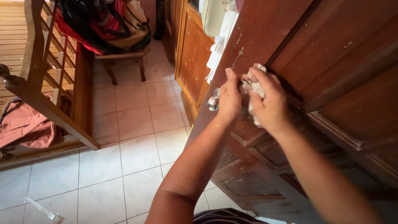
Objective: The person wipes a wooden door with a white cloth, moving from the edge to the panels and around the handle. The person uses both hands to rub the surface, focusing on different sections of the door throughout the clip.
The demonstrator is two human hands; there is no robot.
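Note:
My right hand [269, 103] grips a crumpled white cloth [253, 85] and presses it against the face of a dark brown panelled wooden door [331, 62]. My left hand [229, 99] lies flat against the door right beside the cloth, fingers together and pointing up, touching the cloth's edge. A round silver door knob [213, 102] sticks out from the door's edge just left of my left hand. Pale smears and specks mark the door above the cloth.
Pale floor tiles [124, 166] spread out to the left. A wooden stair railing [49, 91] stands at far left with a pink cloth [25, 124] beneath it. A wooden stool [120, 58] carries red and black bags. A white garment [222, 37] hangs by a cabinet.

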